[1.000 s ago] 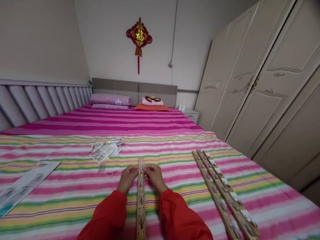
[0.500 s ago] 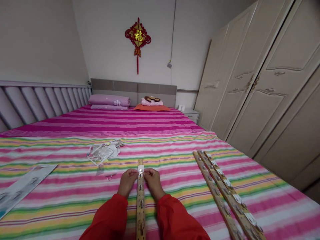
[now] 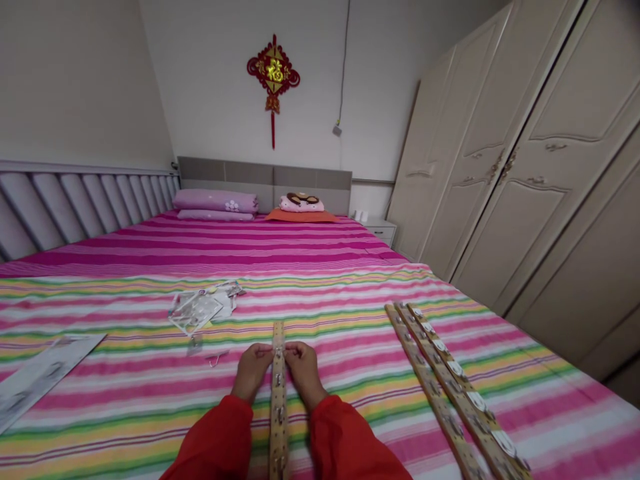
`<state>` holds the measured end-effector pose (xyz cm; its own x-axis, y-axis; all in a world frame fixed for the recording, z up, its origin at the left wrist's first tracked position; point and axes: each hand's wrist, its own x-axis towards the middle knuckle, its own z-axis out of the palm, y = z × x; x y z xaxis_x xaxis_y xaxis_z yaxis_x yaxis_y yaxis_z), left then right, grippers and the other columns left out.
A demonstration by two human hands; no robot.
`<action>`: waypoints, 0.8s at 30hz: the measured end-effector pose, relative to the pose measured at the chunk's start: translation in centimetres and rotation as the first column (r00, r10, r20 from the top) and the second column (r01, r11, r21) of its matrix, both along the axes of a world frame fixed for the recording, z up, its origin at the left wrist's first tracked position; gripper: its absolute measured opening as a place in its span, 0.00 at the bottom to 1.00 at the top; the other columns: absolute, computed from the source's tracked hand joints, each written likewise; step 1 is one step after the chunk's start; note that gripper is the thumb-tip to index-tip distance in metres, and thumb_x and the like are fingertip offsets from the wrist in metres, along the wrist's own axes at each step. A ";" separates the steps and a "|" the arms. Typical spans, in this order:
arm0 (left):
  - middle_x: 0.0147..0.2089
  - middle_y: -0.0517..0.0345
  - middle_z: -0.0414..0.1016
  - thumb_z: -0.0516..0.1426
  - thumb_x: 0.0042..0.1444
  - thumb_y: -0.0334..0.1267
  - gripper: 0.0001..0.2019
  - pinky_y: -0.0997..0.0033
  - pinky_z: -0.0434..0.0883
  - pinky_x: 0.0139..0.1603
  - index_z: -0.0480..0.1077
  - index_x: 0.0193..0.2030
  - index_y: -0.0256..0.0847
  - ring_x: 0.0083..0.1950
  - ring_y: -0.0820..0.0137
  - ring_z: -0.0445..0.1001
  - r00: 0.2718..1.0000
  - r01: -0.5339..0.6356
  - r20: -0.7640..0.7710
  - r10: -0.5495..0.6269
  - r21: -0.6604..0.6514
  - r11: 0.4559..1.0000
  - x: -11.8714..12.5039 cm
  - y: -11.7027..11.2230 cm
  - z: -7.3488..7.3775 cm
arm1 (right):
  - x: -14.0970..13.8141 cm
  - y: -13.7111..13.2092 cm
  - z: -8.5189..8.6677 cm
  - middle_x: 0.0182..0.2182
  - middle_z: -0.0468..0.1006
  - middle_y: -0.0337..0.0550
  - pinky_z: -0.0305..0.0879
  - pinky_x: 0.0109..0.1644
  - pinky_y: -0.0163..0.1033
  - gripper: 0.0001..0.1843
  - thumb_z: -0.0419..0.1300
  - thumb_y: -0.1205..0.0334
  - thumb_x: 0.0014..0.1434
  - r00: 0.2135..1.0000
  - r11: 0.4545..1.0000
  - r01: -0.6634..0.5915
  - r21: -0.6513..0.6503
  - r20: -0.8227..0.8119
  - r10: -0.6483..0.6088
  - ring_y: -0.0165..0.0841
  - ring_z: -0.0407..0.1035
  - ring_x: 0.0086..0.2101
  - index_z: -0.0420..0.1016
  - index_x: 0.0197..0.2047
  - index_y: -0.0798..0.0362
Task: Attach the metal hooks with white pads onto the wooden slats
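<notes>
A narrow wooden strip (image 3: 279, 396) with a row of metal hooks lies lengthwise on the striped bedspread in front of me. At its far part, my left hand (image 3: 253, 371) comes in from the left side with finger and thumb pinched. My right hand (image 3: 303, 373) mirrors it from the right, also pinched. Their fingertips almost meet over the strip, around a small piece beside a hook; what exactly they grip is too small to make out. To the left of my left hand lies a small loose metal hook (image 3: 215, 361).
Several hook strips (image 3: 434, 363) lie side by side at right, some with white looped pieces. Clear plastic packets (image 3: 203, 307) are heaped at back left. A long clear bag (image 3: 47, 377) with metal parts lies far left. Pillows (image 3: 216, 200) rest by the headboard; wardrobes (image 3: 530, 220) stand right.
The white square piece that stood between my fingertips over the strip no longer shows there. Both hands remain at the strip's far part, still pinched. The view has shifted slightly.
</notes>
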<state>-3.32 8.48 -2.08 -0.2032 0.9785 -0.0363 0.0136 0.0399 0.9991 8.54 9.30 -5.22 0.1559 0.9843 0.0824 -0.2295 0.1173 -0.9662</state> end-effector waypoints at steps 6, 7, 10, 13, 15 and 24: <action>0.23 0.58 0.74 0.63 0.31 0.41 0.13 0.68 0.69 0.33 0.70 0.26 0.37 0.28 0.67 0.73 0.999 -0.021 0.041 0.020 0.043 0.999 0.0 0.1 -0.7 | 0.1 -0.3 0.1 0.18 0.73 0.33 0.62 0.26 0.34 0.12 0.59 0.68 0.41 0.997 0.998 0.047 0.038 0.066 -0.049 0.30 0.64 0.21 0.79 0.32 0.52; 0.24 0.57 0.75 0.63 0.31 0.40 0.14 0.68 0.70 0.33 0.71 0.28 0.37 0.29 0.67 0.74 0.999 -0.007 0.045 0.004 0.057 0.998 0.0 0.0 -0.7 | 0.1 -0.4 0.2 0.19 0.74 0.34 0.63 0.27 0.34 0.14 0.59 0.68 0.42 0.996 0.998 0.042 0.051 0.073 -0.046 0.30 0.65 0.22 0.80 0.34 0.52; 0.30 0.53 0.79 0.62 0.34 0.40 0.15 0.66 0.71 0.40 0.75 0.32 0.37 0.35 0.64 0.76 0.997 0.077 0.020 -0.078 0.073 0.994 -0.1 -0.1 -0.7 | 0.3 -0.7 0.4 0.27 0.79 0.38 0.67 0.37 0.39 0.15 0.58 0.68 0.45 0.993 0.995 -0.008 0.095 0.115 -0.003 0.35 0.71 0.29 0.81 0.36 0.49; 0.35 0.51 0.80 0.61 0.36 0.40 0.14 0.62 0.70 0.48 0.77 0.32 0.38 0.41 0.60 0.76 0.986 0.164 -0.029 -0.163 0.046 0.985 -0.4 0.2 -0.6 | 0.4 -0.9 0.5 0.31 0.80 0.41 0.66 0.44 0.43 0.15 0.57 0.68 0.48 0.974 0.992 -0.023 0.121 0.228 -0.005 0.39 0.72 0.35 0.82 0.36 0.47; 0.37 0.51 0.81 0.61 0.37 0.41 0.14 0.59 0.68 0.52 0.78 0.32 0.39 0.44 0.58 0.76 0.977 0.207 -0.056 -0.205 0.039 0.978 -0.6 0.4 -0.4 | 0.4 -1.0 0.5 0.31 0.79 0.42 0.66 0.44 0.43 0.16 0.56 0.68 0.50 0.944 0.992 -0.024 0.125 0.330 -0.019 0.40 0.72 0.36 0.82 0.38 0.46; 0.39 0.50 0.80 0.60 0.38 0.43 0.24 0.59 0.68 0.51 0.77 0.43 0.34 0.43 0.58 0.75 0.939 0.311 -0.132 -0.316 -0.063 0.948 -1.0 1.8 -0.8 | 0.0 -1.3 0.7 0.34 0.74 0.46 0.65 0.42 0.39 0.21 0.48 0.66 0.60 0.695 0.994 -0.081 0.069 0.719 0.007 0.37 0.70 0.37 0.72 0.54 0.47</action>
